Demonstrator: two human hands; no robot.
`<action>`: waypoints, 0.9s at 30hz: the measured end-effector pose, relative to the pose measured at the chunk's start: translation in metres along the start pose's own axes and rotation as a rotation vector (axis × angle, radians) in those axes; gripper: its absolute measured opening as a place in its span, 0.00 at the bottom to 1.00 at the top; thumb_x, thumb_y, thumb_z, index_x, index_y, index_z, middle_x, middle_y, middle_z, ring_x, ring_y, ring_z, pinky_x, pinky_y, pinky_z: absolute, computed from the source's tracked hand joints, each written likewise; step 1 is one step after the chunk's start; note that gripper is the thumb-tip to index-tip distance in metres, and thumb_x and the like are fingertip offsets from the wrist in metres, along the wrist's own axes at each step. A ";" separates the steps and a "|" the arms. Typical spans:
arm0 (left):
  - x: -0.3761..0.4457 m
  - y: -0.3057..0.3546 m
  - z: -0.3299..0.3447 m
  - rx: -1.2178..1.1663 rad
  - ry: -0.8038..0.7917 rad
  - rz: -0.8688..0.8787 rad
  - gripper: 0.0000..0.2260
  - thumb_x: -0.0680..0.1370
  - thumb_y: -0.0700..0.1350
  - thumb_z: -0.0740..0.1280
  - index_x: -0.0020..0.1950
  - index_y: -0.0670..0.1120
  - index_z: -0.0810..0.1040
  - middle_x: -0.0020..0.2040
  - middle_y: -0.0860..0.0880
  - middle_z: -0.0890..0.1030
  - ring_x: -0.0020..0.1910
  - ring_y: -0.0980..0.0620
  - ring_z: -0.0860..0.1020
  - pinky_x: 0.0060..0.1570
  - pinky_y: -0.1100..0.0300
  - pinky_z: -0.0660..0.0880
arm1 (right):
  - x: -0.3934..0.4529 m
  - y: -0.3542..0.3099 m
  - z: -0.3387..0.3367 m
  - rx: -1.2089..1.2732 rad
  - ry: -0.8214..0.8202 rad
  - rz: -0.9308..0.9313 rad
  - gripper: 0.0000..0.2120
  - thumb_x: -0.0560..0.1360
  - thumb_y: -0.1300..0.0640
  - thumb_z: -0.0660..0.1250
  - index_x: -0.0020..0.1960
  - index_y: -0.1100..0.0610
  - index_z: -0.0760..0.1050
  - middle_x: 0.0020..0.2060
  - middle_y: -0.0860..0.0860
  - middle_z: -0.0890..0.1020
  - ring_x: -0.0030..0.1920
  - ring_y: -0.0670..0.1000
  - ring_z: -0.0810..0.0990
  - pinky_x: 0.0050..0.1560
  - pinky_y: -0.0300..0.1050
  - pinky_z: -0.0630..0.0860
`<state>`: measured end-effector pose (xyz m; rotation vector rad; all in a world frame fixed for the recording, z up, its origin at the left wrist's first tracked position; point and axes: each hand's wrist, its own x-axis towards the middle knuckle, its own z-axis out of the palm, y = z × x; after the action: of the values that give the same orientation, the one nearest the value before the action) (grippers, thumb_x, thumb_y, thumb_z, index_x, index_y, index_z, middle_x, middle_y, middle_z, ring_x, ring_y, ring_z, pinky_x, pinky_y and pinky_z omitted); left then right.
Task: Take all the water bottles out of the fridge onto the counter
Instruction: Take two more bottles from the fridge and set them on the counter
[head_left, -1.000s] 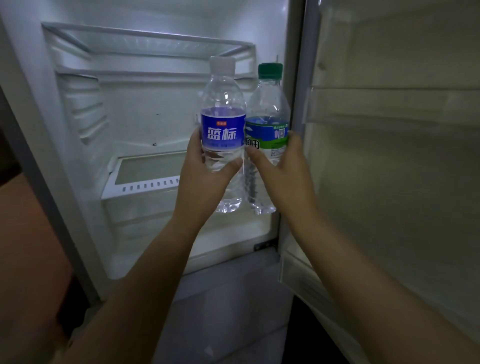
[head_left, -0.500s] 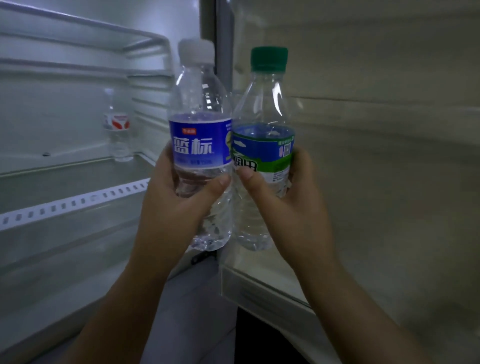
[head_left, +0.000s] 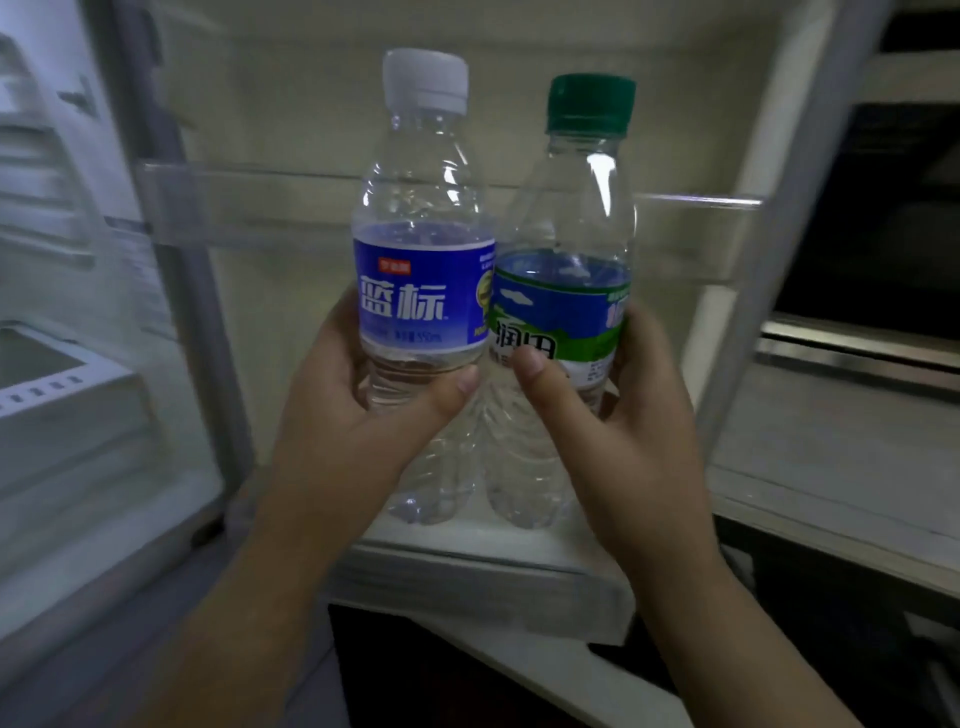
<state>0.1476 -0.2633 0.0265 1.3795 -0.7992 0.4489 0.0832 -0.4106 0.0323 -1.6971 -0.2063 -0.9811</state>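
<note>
Before the fridge door (head_left: 467, 130), hands grip 2 bottles: left hand (head_left: 348, 415) the blue-label bottle (head_left: 423, 291), right hand (head_left: 618, 431) the green-label bottle (head_left: 566, 312).

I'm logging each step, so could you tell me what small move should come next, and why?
Probably carry both bottles right, toward the counter: the left hand grips the white-capped bottle, the right hand the green-capped bottle, both held before the fridge door.

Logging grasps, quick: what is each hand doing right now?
Left hand: closed around the white-capped, blue-labelled water bottle.
Right hand: closed around the green-capped water bottle.
</note>
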 end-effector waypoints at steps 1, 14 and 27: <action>-0.002 0.004 0.016 -0.016 -0.016 0.001 0.23 0.67 0.50 0.75 0.61 0.56 0.74 0.53 0.58 0.84 0.50 0.58 0.83 0.45 0.69 0.77 | -0.002 -0.003 -0.017 -0.021 0.010 -0.003 0.20 0.71 0.47 0.71 0.60 0.50 0.73 0.51 0.43 0.84 0.52 0.45 0.83 0.53 0.53 0.80; -0.077 0.067 0.268 -0.253 -0.255 -0.024 0.21 0.67 0.51 0.75 0.59 0.60 0.75 0.51 0.59 0.84 0.48 0.61 0.83 0.40 0.70 0.77 | -0.069 -0.041 -0.286 -0.286 0.203 0.051 0.19 0.71 0.46 0.70 0.59 0.49 0.73 0.50 0.40 0.83 0.52 0.41 0.82 0.51 0.41 0.78; -0.147 0.101 0.532 -0.477 -0.665 -0.119 0.26 0.68 0.51 0.76 0.64 0.58 0.74 0.55 0.58 0.83 0.52 0.59 0.82 0.46 0.68 0.77 | -0.142 -0.053 -0.533 -0.559 0.552 0.176 0.16 0.70 0.48 0.70 0.57 0.48 0.74 0.48 0.39 0.83 0.48 0.39 0.82 0.44 0.32 0.76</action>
<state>-0.1471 -0.7393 -0.0140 1.1096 -1.2562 -0.3099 -0.3047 -0.8045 -0.0036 -1.8105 0.6212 -1.4126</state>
